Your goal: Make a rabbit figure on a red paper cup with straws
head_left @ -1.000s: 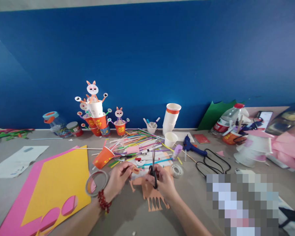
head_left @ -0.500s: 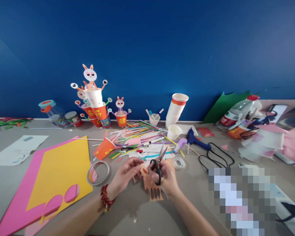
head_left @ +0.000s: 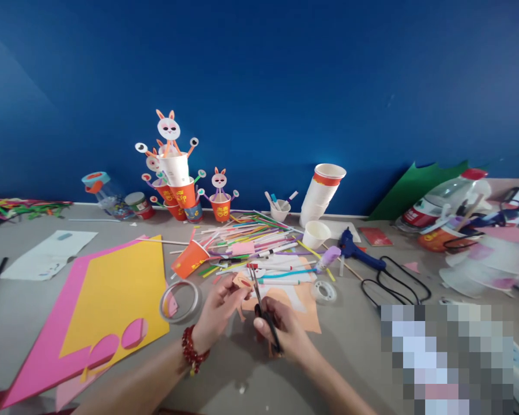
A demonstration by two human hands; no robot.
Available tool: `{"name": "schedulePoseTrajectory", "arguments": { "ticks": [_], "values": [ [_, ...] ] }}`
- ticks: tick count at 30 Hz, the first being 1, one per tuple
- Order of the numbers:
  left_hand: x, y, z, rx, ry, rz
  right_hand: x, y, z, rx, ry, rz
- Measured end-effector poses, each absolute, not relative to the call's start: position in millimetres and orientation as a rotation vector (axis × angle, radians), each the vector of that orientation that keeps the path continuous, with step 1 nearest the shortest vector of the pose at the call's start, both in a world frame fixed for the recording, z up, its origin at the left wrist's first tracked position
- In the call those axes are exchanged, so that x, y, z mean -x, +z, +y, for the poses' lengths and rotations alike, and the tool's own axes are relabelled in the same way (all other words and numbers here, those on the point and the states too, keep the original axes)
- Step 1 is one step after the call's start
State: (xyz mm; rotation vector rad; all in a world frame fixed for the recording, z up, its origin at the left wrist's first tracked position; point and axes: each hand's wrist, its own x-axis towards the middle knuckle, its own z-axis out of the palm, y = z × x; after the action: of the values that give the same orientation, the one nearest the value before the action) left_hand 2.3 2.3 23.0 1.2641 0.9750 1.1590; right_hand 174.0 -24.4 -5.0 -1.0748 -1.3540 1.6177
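Observation:
My left hand (head_left: pixel 219 305), with red beads at its wrist, pinches a small piece of orange paper (head_left: pixel 243 281) that has a dark red oval on it. My right hand (head_left: pixel 285 328) holds black-handled scissors (head_left: pixel 263 316), blades pointing up and away. The blades stand at the right edge of the paper piece; whether they touch it I cannot tell. Below the hands, part of an orange paper strip shows, mostly hidden by the right hand. A larger orange sheet (head_left: pixel 308 316) lies on the table behind the right hand.
A tape roll (head_left: pixel 161 302) lies left of my hands, beside yellow card (head_left: pixel 125 288) on pink card. Clear tape (head_left: pixel 324 291), a blue glue gun (head_left: pixel 358 251) with its cable, and a white cup (head_left: pixel 316 235) are to the right. Pipe cleaners, markers and rabbit-faced cups (head_left: pixel 220 206) stand behind.
The scissors have tipped from lying back in my right hand to pointing forward at the orange paper piece. The orange strip has dropped mostly out of sight. The view has shifted slightly left.

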Motion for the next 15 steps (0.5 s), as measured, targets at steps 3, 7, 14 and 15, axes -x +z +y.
{"name": "schedulePoseTrajectory", "arguments": {
  "ticks": [3,7,14,15],
  "values": [
    [-0.9,23.0,0.9,-1.259,1.15,0.965,-172.7,-6.9,-26.6,1.071,1.677,-1.393],
    [0.2,15.4,-0.4,-1.178,1.128,0.926,-172.9,-4.4,-27.0,1.095,1.675,-1.428],
    [-0.1,13.5,-1.2,-1.148,1.121,0.883,-173.1,-3.1,-25.9,1.114,1.642,-1.473],
    [-0.2,14.6,-1.1,-1.141,1.116,0.88,-173.1,-3.3,-25.7,1.112,1.646,-1.471]
  ]
}}
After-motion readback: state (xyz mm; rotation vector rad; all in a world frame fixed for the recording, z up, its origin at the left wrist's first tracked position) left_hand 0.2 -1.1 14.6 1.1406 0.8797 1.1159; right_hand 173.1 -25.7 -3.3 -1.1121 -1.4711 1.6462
